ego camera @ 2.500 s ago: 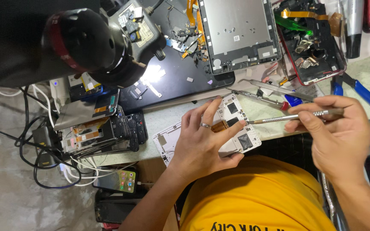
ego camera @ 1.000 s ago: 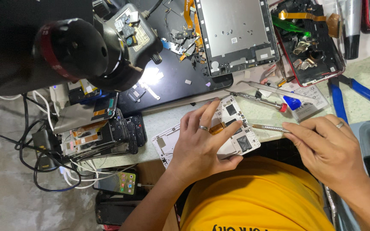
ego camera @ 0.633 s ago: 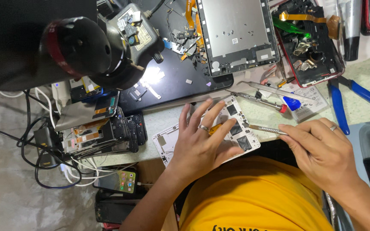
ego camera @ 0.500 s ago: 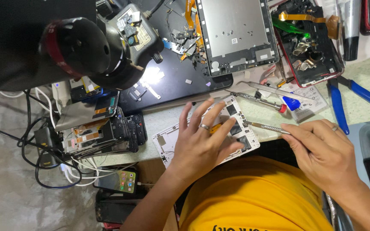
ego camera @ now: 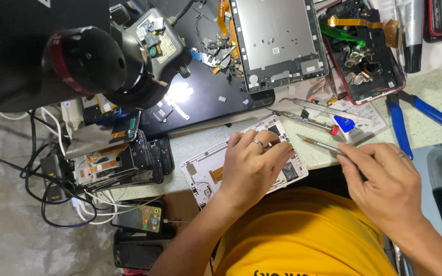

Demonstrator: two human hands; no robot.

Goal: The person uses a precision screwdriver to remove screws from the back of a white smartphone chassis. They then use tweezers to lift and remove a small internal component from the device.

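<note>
The left hand (ego camera: 251, 166) lies palm-down, fingers spread, pressing the white opened device (ego camera: 205, 171) flat at the desk's near edge — its middle is hidden beneath the palm. The right hand (ego camera: 390, 184) pinches metal tweezers (ego camera: 318, 144), tips just beside the device's right corner.

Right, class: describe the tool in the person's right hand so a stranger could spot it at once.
Start at the white opened phone lying at the bench's front edge under the left hand. Just to its right, the right hand pinches slim metal tweezers, tip towards the phone. Unlike the blue-handled pliers beyond, they are bare metal.
</note>
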